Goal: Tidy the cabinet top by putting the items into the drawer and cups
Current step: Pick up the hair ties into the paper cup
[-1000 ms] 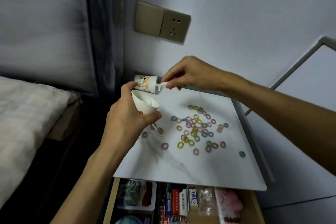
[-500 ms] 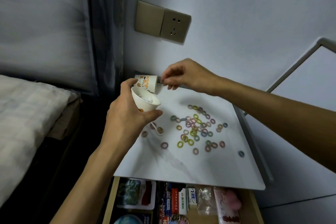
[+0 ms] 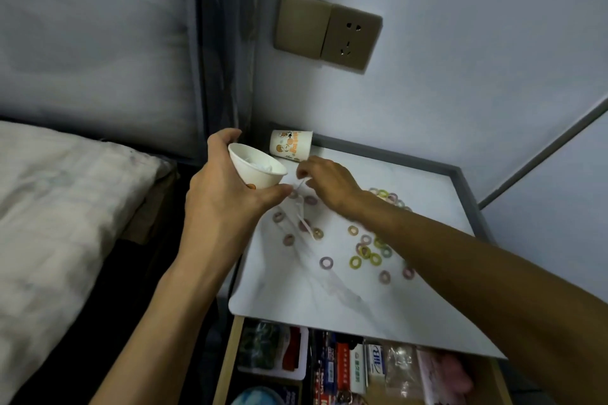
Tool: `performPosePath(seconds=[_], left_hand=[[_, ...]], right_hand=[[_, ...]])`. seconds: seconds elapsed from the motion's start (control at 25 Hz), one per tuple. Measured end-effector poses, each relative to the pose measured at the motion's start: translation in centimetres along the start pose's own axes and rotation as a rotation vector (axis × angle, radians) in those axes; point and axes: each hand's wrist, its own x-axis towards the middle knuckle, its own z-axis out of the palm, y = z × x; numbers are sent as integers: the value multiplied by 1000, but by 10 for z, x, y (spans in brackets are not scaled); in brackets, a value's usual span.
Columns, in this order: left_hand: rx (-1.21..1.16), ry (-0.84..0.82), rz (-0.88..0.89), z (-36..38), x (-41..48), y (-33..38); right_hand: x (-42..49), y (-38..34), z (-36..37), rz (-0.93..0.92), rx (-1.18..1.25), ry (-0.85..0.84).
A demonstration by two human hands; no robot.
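Observation:
My left hand (image 3: 223, 207) grips a white paper cup (image 3: 256, 171), tilted toward me above the left side of the white cabinet top (image 3: 296, 289); small white pieces lie inside it. Just right of that cup, my right hand (image 3: 329, 184) reaches down to the surface and pinches a thin white pick (image 3: 298, 187). Another white pick (image 3: 304, 223) lies on the top below it. Several small coloured hair ties (image 3: 365, 251) are scattered over the top, partly hidden by my right forearm. A second printed cup (image 3: 291, 145) stands at the back left corner.
The drawer (image 3: 329, 368) below the top is pulled open and packed with boxes and packets. A grey raised rim (image 3: 467, 194) runs along the back and right edges. A bed (image 3: 65, 207) lies to the left; a wall socket (image 3: 329, 31) sits above.
My right hand has come away from the held cup's mouth and dropped to the cabinet top beside it. My left hand still holds the cup, now shifted left and higher.

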Motion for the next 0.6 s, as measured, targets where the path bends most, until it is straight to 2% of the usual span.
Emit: performPosePath(seconds=[0.28, 0.4, 0.48, 0.6], left_hand=[[-6, 8, -23, -4, 0, -2], [5, 14, -23, -6, -2, 1], [11, 22, -29, -9, -3, 1], [2, 18, -39, -8, -3, 5]], right_hand=[[-11, 17, -5, 66, -97, -151], [-23, 6, -20, 129, 173, -90], [-31, -9, -23, 203, 327, -115], [-36, -26, -14, 314, 275, -183]])
